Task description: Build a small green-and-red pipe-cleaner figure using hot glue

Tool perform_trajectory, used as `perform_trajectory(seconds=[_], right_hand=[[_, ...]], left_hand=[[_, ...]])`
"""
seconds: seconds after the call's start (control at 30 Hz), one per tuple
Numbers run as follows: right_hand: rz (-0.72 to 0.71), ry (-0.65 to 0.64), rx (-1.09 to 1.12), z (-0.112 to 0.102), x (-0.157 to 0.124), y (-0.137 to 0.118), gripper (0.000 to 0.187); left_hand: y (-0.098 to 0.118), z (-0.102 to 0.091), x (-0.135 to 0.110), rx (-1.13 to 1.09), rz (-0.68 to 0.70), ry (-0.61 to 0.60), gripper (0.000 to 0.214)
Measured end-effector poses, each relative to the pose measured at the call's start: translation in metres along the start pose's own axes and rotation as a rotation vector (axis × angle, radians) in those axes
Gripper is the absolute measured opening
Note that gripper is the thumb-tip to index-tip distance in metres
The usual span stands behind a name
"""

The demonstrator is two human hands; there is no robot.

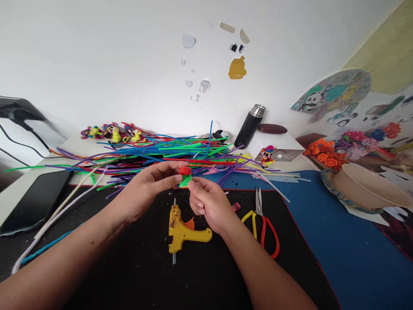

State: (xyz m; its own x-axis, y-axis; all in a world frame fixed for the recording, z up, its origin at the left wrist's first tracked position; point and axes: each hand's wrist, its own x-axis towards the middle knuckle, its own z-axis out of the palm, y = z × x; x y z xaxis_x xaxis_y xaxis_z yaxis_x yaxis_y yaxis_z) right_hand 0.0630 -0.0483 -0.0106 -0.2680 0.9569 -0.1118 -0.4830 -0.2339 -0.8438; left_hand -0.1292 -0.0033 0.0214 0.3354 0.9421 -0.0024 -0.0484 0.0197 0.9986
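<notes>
A small red and green pipe-cleaner piece (185, 177) is pinched between my two hands, above the middle of the black mat. My left hand (158, 185) grips it from the left with thumb and fingers. On its lower right side, my right hand (208, 200) holds the green part between thumb and curled fingers. The fingers cover part of the piece. Just below my hands lies a yellow glue gun (180, 232) with its nozzle pointing away from me. Scissors with red and yellow handles (263, 224) rest to the right of my right forearm.
Behind my hands spreads a heap of coloured pipe cleaners (155, 150). Finished pipe-cleaner figures (112, 132) sit back left, another figure (267, 156) by a white box (277, 144). A black flask (250, 127) leans there. A phone (35, 200) lies left, a bowl (371, 185) right.
</notes>
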Motion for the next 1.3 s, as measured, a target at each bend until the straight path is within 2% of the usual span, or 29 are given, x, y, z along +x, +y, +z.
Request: perform_trajectory(seconds=[0.2,0.57,1.3], right_hand=[[0.007,-0.011,-0.006,0.000,0.000,0.001,0.050],[0.012,-0.014,-0.014,0.005,-0.001,0.001,0.051],[0.023,-0.013,-0.020,0.003,0.000,0.005,0.048]], left_hand=[[0.006,0.005,-0.002,-0.083,-0.078,0.030,0.051],[-0.002,0.005,-0.003,-0.133,-0.088,0.057,0.047],[0.001,0.012,-0.004,-0.157,-0.094,0.111,0.043]])
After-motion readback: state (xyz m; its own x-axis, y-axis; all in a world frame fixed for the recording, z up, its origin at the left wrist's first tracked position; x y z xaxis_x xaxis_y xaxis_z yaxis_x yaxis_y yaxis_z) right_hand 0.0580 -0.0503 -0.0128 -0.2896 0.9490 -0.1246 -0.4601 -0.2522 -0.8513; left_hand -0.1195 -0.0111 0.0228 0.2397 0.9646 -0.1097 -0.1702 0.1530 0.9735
